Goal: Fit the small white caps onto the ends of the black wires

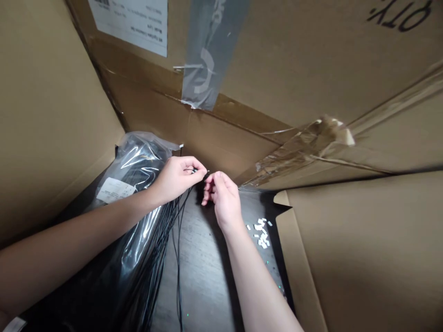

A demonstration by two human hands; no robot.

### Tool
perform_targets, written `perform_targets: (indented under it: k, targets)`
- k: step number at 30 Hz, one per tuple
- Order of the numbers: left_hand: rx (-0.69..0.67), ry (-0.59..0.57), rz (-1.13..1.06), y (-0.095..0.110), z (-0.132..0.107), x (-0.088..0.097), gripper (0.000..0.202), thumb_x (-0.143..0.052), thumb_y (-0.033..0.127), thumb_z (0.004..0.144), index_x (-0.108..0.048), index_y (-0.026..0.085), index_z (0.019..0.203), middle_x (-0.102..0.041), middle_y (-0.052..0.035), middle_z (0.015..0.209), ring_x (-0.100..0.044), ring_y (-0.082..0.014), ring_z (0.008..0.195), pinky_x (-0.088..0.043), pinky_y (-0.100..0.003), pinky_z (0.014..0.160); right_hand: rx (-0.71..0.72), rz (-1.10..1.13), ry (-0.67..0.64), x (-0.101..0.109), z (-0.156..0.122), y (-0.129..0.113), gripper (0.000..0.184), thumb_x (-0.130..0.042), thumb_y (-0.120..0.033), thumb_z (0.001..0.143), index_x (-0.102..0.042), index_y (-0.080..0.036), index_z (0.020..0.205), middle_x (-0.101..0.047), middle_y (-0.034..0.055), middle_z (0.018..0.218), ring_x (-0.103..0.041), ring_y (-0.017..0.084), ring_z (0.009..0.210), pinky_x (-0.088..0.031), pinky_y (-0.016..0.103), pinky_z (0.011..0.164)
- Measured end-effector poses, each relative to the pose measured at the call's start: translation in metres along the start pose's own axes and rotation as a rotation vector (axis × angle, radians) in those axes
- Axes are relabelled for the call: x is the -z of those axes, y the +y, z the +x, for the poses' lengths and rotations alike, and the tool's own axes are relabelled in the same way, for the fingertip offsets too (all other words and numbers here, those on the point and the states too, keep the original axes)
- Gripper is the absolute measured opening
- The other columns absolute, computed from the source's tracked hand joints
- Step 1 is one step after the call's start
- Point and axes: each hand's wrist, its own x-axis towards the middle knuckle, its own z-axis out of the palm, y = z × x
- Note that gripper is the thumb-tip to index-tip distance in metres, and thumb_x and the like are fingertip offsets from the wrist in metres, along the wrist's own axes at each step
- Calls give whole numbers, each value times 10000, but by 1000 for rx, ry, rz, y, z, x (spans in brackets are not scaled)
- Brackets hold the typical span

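Note:
My left hand (176, 180) is closed in a pinch on a thin black cable (183, 203), whose small tip pokes out past the thumb and forefinger. Just to the right, my right hand (224, 198) has thumb and forefinger pressed together and the other fingers curled. Whatever those fingertips hold, if anything, is too small to make out. Below the left hand a bundle of black cables (152, 272) runs down toward the front. One cable end with a white connector (181, 146) sticks up behind that hand.
A clear plastic bag (141, 147) with dark contents and a white label lies at left. Several small white pieces (262, 235) are scattered on the dark tabletop (200, 258) at right. Cardboard boxes (297, 55) stand behind and on both sides, with loose brown tape (304, 143) on one.

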Motion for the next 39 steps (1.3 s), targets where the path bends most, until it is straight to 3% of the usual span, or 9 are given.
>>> perform_targets:
  k: [2, 8, 15, 20, 24, 29, 39]
  targets:
    - [8, -33, -18, 1, 1, -1, 141, -651, 251, 793, -717, 126, 786, -720, -36, 717, -612, -104, 601, -480, -209, 592, 15, -24, -18, -2, 0, 2, 409, -625, -597, 796, -571, -194, 753, -499, -55, 607, -450, 75, 428, -445, 201, 349]
    - [0, -64, -33, 3, 0, -2, 122, -647, 227, 803, -716, 129, 778, -682, -18, 614, -570, -86, 521, -429, -190, 511, 45, -59, -48, -1, 1, 3, 387, -618, -551, 823, -581, -190, 688, -500, -49, 586, -432, 68, 435, -445, 191, 380]
    - [-21, -57, 60, 3, 0, 0, 144, -659, 250, 791, -735, 129, 776, -607, 12, 528, -327, -51, 434, -234, -200, 421, 57, -81, -71, -1, 2, 1, 355, -627, -524, 811, -628, -189, 695, -533, -32, 605, -433, 73, 443, -431, 197, 384]
    - [-33, -40, 97, 3, 1, 0, 153, -656, 259, 788, -737, 130, 775, -468, 54, 460, -253, -52, 439, -182, -214, 431, 58, -140, -47, -2, 2, 2, 394, -620, -538, 814, -607, -183, 642, -501, -39, 538, -424, 72, 414, -421, 193, 374]
    - [-24, -73, 95, 2, 1, -1, 115, -668, 221, 760, -724, 134, 810, -419, 69, 472, -251, -53, 449, -177, -213, 439, 48, -102, -30, -3, 2, 1, 364, -652, -523, 788, -655, -174, 684, -521, -37, 568, -425, 67, 421, -427, 190, 363]
    - [-23, -134, 38, -1, 0, -2, 114, -642, 213, 793, -683, 131, 863, -483, 48, 547, -342, -62, 488, -249, -200, 464, 1, -42, -36, -3, 3, -2, 335, -678, -487, 771, -720, -156, 799, -540, -36, 582, -428, 65, 430, -424, 187, 362]
    - [-23, -120, 130, 1, -1, 1, 105, -641, 242, 806, -664, 142, 830, -292, 93, 505, -235, -63, 474, -166, -219, 469, 27, 8, 17, -3, -2, -1, 247, -713, -415, 732, -625, -188, 772, -519, -73, 555, -479, 78, 443, -444, 189, 386]
